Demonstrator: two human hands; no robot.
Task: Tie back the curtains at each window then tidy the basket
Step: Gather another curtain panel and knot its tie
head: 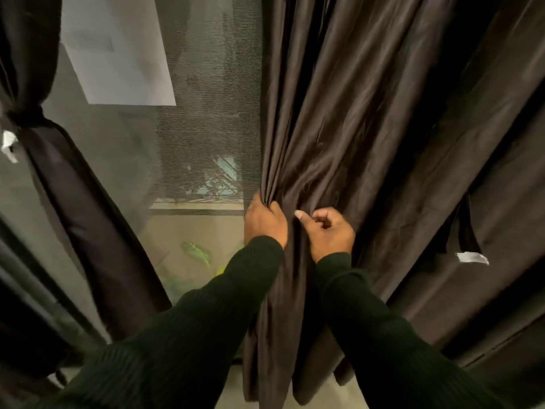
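A dark brown curtain (368,113) hangs loose over the right half of the window. My left hand (264,222) grips its gathered left edge at mid height. Just to the right, my right hand (328,231) pinches folds of the same cloth, thumb stretched toward the left hand. A dark tie-back strap (464,228) with a white label (472,257) dangles on the curtain's right side. At the far left a second dark curtain (67,184) is bunched and bound by a tie-back (25,118) with a white tag. No basket is in view.
Between the two curtains is a window with a mesh screen (206,98), with a sill (194,206) at its lower edge. Green leaves (197,252) show below the glass. Pale floor (321,394) shows under the curtain hem.
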